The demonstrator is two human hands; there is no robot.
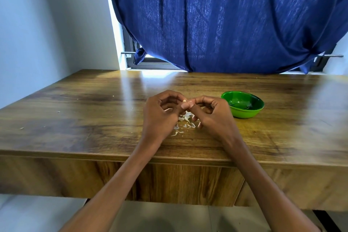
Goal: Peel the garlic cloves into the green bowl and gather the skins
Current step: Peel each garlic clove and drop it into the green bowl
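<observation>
Garlic clove (184, 101), small and pale, pinched between the fingertips of both hands, held above the wooden table (75, 111) near its middle. Left hand (162, 113) curled round the clove from the left, fingers bent, thumb tip meeting the right hand. Right hand (211, 113) curled likewise, thumb and forefinger closed on the clove's right end. Loose garlic skins (185, 121) scattered on the table directly below and just near of the hands, thin white shreds. Green bowl (243, 107) just right of the right hand, upright, apart from it; contents hard to tell. Blue curtain (226, 19) hanging behind the far edge.
</observation>
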